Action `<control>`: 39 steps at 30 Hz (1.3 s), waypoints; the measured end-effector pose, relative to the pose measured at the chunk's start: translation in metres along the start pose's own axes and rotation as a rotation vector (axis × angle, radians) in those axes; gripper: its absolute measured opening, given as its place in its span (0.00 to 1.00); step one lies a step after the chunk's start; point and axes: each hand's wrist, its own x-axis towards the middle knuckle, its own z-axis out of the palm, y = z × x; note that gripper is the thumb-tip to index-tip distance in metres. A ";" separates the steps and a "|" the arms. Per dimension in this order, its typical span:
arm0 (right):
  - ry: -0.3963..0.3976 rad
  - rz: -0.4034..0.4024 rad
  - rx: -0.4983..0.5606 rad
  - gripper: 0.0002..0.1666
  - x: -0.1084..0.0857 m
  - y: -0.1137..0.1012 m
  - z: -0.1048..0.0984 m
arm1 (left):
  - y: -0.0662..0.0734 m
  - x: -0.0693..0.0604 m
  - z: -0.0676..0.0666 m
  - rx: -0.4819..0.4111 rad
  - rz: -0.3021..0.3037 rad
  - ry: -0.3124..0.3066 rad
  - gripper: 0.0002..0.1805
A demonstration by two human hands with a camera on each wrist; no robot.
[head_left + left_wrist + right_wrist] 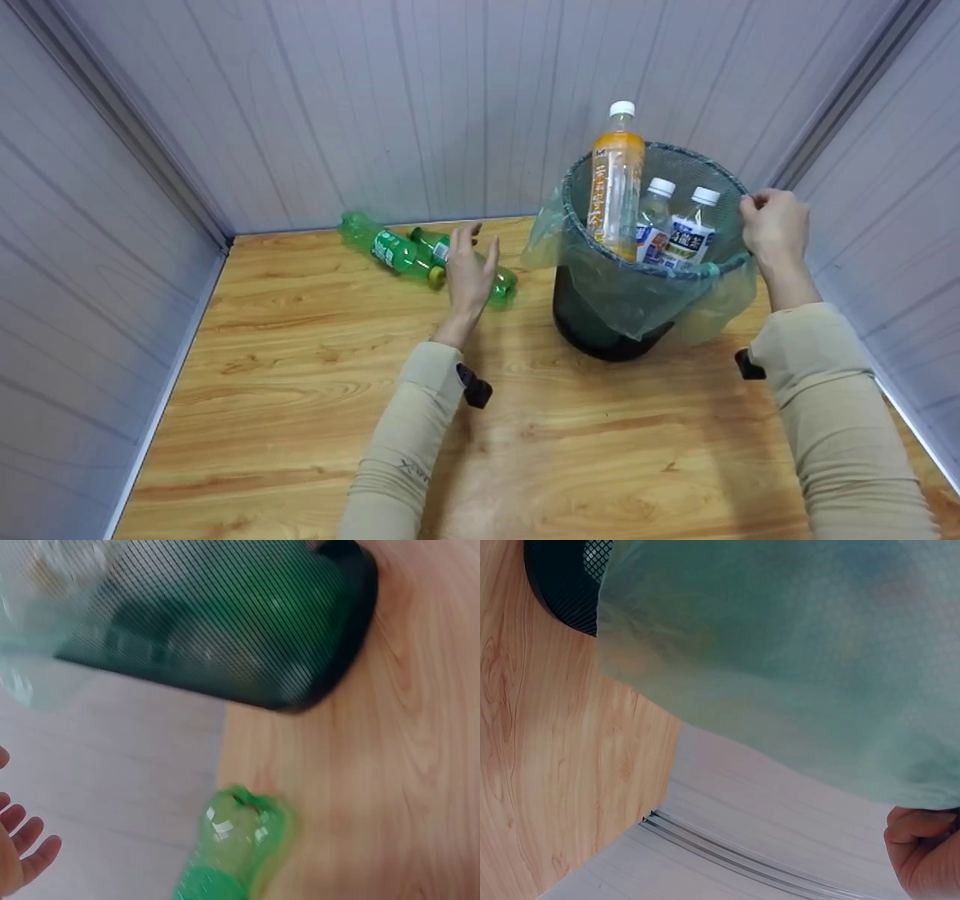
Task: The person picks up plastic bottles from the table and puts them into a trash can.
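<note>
The nearer left hand point(471, 276), fingers spread, hangs by the rightmost green plastic bottle point(504, 285), slanted far-left to near-right; the right hand point(778, 226) pinches the mesh wastebasket point(703, 157) rim.

Head camera: at your head, facing forward and down, the farthest off; takes in your left hand point(469, 281), right hand point(778, 225), the bin point(589, 322) and the walls point(337, 112). Left wrist camera: near, picture turned sideways, facing the bin's mesh side and a green bottle point(232, 840); the left hand sits at its lower-left edge. Right wrist camera: near, also sideways, the bag point(780, 690) across its upper part. Shared by all three: bin, bag, wood-grain surface point(300, 390).
</note>
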 end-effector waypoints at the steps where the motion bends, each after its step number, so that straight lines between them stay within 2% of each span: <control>1: 0.003 -0.006 -0.003 0.26 0.000 0.000 0.000 | -0.004 -0.001 -0.002 0.013 -0.016 -0.005 0.16; 15: 0.018 -0.010 -0.008 0.26 -0.001 0.001 0.000 | -0.055 -0.005 -0.014 0.181 -0.227 -0.068 0.22; 20: -0.006 0.016 0.000 0.27 0.001 -0.001 0.000 | -0.069 -0.007 -0.018 0.235 -0.319 -0.127 0.24; 24: -0.018 0.024 0.004 0.26 0.001 -0.001 0.001 | -0.079 -0.008 -0.021 0.262 -0.369 -0.167 0.25; 34: 0.035 -0.030 -0.029 0.24 0.002 0.001 0.001 | -0.097 -0.010 -0.019 0.322 -0.452 -0.266 0.26; 39: 0.020 -0.006 -0.026 0.24 0.002 0.001 0.003 | -0.101 -0.010 -0.016 0.322 -0.497 -0.317 0.28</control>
